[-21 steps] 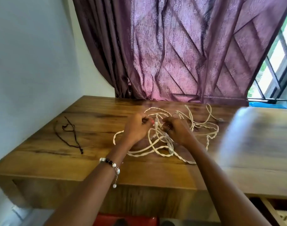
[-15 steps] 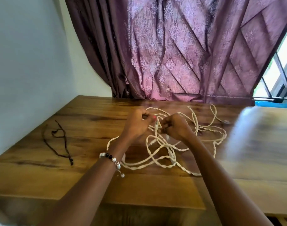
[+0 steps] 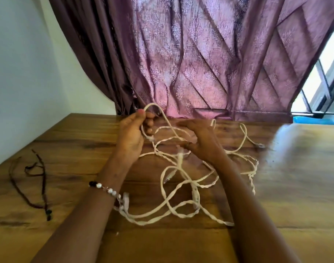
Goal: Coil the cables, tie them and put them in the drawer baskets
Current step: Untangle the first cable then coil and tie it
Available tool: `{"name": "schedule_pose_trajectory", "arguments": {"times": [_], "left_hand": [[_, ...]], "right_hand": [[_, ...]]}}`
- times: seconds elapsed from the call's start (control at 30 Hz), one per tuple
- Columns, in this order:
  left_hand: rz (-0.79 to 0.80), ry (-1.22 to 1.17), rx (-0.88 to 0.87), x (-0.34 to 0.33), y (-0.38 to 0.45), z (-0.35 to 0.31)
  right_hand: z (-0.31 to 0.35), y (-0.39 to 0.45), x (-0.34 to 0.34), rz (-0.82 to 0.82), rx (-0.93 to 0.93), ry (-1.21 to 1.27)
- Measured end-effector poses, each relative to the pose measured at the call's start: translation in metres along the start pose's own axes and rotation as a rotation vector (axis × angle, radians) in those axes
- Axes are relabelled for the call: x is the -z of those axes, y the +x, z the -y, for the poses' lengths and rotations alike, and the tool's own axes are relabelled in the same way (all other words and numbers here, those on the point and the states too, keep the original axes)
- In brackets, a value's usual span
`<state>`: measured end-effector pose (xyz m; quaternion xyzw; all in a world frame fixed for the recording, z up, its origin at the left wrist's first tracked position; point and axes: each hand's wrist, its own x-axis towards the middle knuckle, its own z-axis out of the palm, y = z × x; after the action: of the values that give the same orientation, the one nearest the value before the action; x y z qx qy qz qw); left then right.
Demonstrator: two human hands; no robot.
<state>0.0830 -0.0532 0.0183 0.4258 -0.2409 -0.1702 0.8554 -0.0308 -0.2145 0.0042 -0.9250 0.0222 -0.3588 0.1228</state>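
We see the white cable lying in a loose tangle on the wooden tabletop, its twisted strands spread below and between the two hands and trailing out to the right of the right hand, where one end with a small plug rests on the wood. Our left hand is raised off the tabletop with its fingers curled closed around a strand, and a loop of the cable arches up over its fingertips and runs down toward the right hand. Our right hand is just beside it, fingers bent and partly closed over the tangle; it appears to pinch a strand near a small clear piece on the cable, though the exact hold is blurred. A beaded bracelet sits on the left wrist. Well to the left of the left hand lies a thin dark cord, apart from the white cable. Beyond both hands hangs a purple patterned curtain, with a window to the far right of the right hand.
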Motion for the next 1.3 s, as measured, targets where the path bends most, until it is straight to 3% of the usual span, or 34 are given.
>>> {"name": "schedule_pose_trajectory", "arguments": {"times": [0.07, 0.13, 0.33, 0.43, 0.5, 0.63, 0.77, 0.8, 0.87, 0.93, 1.0, 1.1, 1.3], "left_hand": [[0.036, -0.058, -0.004, 0.008, 0.004, -0.008], [0.049, -0.143, 0.001, 0.016, 0.007, -0.012], [0.044, -0.359, 0.031, 0.034, 0.005, -0.012], [0.000, -0.305, 0.011, 0.034, 0.004, -0.007], [-0.060, -0.038, -0.039, 0.032, 0.003, -0.004], [-0.221, 0.847, -0.231, 0.035, 0.003, -0.001], [-0.285, 1.444, -0.530, 0.030, -0.004, 0.002], [-0.235, 1.505, -0.657, 0.023, -0.008, 0.002], [0.017, 1.501, -0.823, 0.005, -0.015, 0.000], [0.321, 1.311, -0.663, -0.018, -0.019, 0.001], [0.428, 1.041, -0.326, -0.043, -0.026, 0.002], [0.317, 0.699, -0.014, -0.069, -0.030, 0.005], [0.223, 0.738, 0.024, -0.067, -0.035, -0.011]], "right_hand": [[-0.013, -0.007, 0.004, 0.168, -0.065, -0.291], [-0.016, -0.014, 0.008, 0.234, -0.115, -0.438], [-0.013, -0.016, 0.006, -0.034, -0.134, -0.626], [-0.013, -0.017, -0.001, -0.151, -0.049, -0.620], [-0.006, -0.014, -0.002, -0.289, -0.026, -0.544], [0.001, -0.009, 0.007, -0.502, -0.132, -0.229], [-0.008, -0.008, 0.023, -0.375, -0.325, -0.017], [-0.007, -0.006, 0.028, -0.294, -0.366, 0.063], [-0.001, 0.002, 0.037, -0.150, -0.373, 0.193], [0.010, 0.010, 0.047, -0.092, -0.392, 0.390], [0.019, 0.015, 0.056, -0.061, -0.419, 0.546], [0.026, 0.015, 0.067, -0.073, -0.407, 0.557], [0.025, 0.004, 0.082, -0.184, -0.484, 0.673]]}}
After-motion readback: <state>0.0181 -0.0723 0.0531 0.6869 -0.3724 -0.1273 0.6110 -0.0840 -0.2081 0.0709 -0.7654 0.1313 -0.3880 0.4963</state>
